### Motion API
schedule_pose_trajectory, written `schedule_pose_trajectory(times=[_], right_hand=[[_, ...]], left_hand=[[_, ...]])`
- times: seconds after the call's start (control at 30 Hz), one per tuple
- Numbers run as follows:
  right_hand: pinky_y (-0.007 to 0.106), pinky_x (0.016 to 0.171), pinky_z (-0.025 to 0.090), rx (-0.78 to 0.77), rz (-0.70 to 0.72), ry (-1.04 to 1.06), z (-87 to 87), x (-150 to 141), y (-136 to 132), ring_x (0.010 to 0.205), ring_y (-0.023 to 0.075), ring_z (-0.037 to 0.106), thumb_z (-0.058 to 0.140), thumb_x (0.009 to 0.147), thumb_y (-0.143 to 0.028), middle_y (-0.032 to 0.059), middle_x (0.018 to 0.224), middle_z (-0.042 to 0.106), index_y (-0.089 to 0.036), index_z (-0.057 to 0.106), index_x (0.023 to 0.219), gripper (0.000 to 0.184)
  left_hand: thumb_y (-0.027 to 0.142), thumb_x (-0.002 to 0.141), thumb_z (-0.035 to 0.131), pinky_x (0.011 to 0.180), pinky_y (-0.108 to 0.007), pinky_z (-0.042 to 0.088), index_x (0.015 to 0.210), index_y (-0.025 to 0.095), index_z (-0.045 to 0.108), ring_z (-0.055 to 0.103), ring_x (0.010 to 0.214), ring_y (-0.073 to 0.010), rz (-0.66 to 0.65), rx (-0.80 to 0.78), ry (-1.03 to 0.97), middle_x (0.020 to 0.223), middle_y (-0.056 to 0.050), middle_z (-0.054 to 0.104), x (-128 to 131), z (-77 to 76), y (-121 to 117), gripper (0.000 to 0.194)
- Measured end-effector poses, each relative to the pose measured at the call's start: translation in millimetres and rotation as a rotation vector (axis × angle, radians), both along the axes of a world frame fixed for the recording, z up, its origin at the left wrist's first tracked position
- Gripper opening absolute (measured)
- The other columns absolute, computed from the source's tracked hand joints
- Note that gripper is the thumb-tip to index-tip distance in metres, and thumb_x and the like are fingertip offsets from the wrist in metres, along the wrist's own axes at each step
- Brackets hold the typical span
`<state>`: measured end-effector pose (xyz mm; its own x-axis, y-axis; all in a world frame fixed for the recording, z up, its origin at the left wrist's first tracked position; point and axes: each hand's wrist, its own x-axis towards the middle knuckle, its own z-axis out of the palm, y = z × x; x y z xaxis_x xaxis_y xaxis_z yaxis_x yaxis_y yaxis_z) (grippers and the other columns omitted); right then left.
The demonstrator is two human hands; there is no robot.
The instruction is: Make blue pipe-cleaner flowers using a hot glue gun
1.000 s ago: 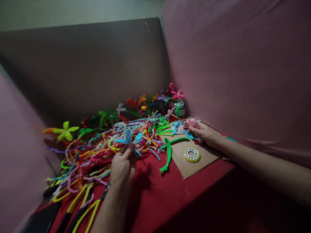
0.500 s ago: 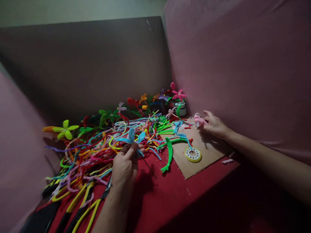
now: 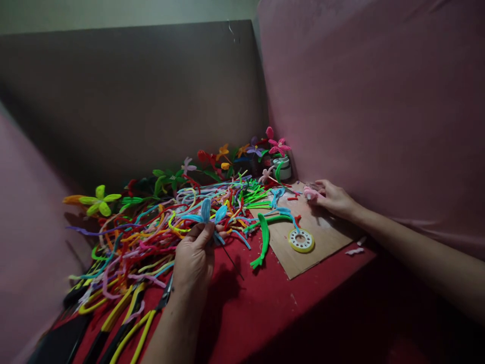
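Pinched in my left hand (image 3: 195,253) is a light blue pipe-cleaner flower (image 3: 205,210), its petals standing above the fingers. A thin dark stem (image 3: 232,262) slants down from it to the right. My right hand (image 3: 335,198), over the back of the cardboard sheet (image 3: 322,253), is closed around a small pink glue gun (image 3: 311,194), partly hidden by the fingers. On the cardboard lies a yellow-rimmed tape roll (image 3: 301,240) with a white core. Between the hands a green pipe-cleaner leaf (image 3: 264,237) rests on the red table surface (image 3: 273,298).
Loose coloured pipe cleaners (image 3: 147,242) are heaped at the left, beside yellow-and-black-handled pliers (image 3: 117,313). Finished flowers (image 3: 217,156) line the back near a white container (image 3: 282,168). Pink cloth (image 3: 371,111) hangs at the right. Pink scraps (image 3: 354,251) lie near the front edge.
My right hand has tilted the pink glue gun, so its tip no longer points down as plainly. The left hand still holds the blue flower in nearly the same place.
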<state>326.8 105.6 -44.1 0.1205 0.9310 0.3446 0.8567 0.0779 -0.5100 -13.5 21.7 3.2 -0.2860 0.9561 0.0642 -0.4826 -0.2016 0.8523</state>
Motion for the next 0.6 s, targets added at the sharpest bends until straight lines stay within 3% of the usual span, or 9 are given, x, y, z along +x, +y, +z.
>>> schedule_pose_trajectory(times=[0.2,0.33,0.43,0.6], right_hand=[[0.034,0.067,0.051,0.041,0.169,0.419,-5.0,-7,18,0.082,0.0242,0.064,0.064,0.066,-0.041,0.0117,0.093,0.067,-0.016,0.048,0.112,0.055],[0.029,0.057,0.051,0.13,0.192,0.695,-1.9,-7,4,0.069,0.0191,0.064,0.065,0.066,-0.043,0.0097,0.093,0.065,-0.018,0.046,0.111,0.055],[0.03,0.054,0.05,0.194,0.121,0.618,3.8,-2,-10,0.07,0.0207,0.063,0.065,0.065,-0.042,0.0101,0.094,0.064,-0.019,0.044,0.117,0.061],[0.037,0.071,0.05,0.154,0.055,0.316,4.5,1,-4,0.086,0.0262,0.063,0.067,0.064,-0.039,0.0113,0.097,0.066,-0.018,0.05,0.114,0.056]], left_hand=[[0.011,0.059,0.074,0.052,-0.02,0.052,0.065,0.01,0.063,0.06,0.052,-0.0104,0.013,-0.004,-0.006,0.058,-0.001,0.062,0,1.1,-3,0.012],[0.011,0.059,0.073,0.052,-0.018,0.051,0.065,0.009,0.063,0.06,0.052,-0.0104,0.009,-0.003,-0.005,0.057,-0.002,0.062,0,1.5,-2,0.011],[0.011,0.059,0.073,0.052,-0.019,0.052,0.064,0.009,0.063,0.06,0.05,-0.0106,0.01,-0.011,0.003,0.056,-0.002,0.062,2,2.1,-2,0.011],[0.011,0.06,0.073,0.051,-0.019,0.051,0.065,0.008,0.063,0.059,0.048,-0.0103,0.012,-0.026,0.01,0.057,-0.004,0.063,4,2.8,-3,0.011]])
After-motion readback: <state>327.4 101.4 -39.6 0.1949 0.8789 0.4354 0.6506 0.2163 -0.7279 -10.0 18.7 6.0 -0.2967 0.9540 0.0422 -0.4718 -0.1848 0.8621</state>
